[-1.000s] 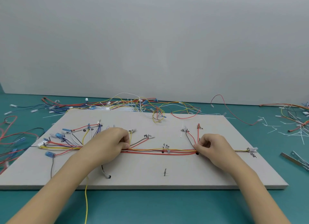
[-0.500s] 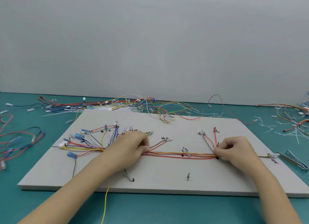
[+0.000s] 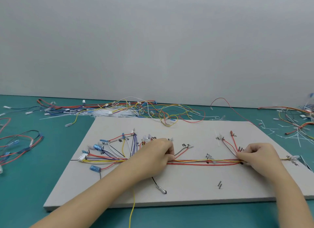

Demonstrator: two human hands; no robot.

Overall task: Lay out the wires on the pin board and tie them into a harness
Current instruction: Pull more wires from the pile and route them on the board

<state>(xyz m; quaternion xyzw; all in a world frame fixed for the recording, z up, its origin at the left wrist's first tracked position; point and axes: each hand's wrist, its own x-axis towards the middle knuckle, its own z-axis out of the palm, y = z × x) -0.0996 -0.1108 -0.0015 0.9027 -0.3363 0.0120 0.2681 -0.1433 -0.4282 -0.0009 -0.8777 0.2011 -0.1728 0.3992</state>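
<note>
The wire bundle (image 3: 203,161) runs left to right across the middle of the pin board (image 3: 186,190), and both hands sit on that same line, so whatever comes next turns on the straight stretch between them. The left hand (image 3: 153,158) has its fingers curled down over the bundle where the fanned-out branch wires (image 3: 119,148) gather into the trunk; it appears to grip the wires there, though the fingertips are tucked under and I cannot tell exactly how many strands they hold. The right hand (image 3: 260,154) pinches the bundle near two upright pins (image 3: 240,149), close to where a red wire (image 3: 233,141) and a black one branch off toward the far edge. The bundle's long axis therefore lies straight from one grip to the other, pulled fairly taut, and a white cable tie (image 3: 211,159) already sits on it about midway, nearer the right hand. My judgement is that the free span between the hands is where the next tie belongs. A second pair of pins (image 3: 219,184) stands near the front edge, apart from the trunk, and a loose yellow wire (image 3: 133,205) hangs off the front of the board under the left forearm, where it could snag. Spare wires (image 3: 144,110) are heaped beyond the board's far edge on the green table (image 3: 34,185), well out of the way.
</note>
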